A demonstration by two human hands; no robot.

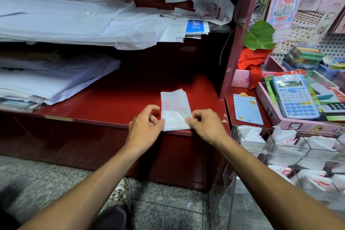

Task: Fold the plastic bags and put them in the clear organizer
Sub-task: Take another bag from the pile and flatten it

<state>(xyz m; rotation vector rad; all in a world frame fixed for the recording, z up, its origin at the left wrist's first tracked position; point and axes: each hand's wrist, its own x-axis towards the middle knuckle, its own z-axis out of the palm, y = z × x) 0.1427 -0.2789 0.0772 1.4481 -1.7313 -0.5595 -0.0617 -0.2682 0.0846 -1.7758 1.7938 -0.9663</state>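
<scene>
A white plastic bag with red print (175, 108), folded into a narrow strip, lies on the red shelf (115, 102) near its front edge. Its near end is turned up into a fold. My left hand (147, 123) pinches the left side of that fold, and my right hand (203, 123) pinches its right corner. The clear organizer (280, 155) stands at the lower right, its compartments holding several folded white bags with red print. Another loose white bag with red print (203, 3) lies on the upper shelf at the back.
Stacks of white bags and paper (56, 22) fill the left of both shelves. To the right are a pink box with a blue calculator (295, 97), a blue card (247, 109), a green leaf (259, 35) and stationery. My shoe (121, 190) stands on the speckled floor.
</scene>
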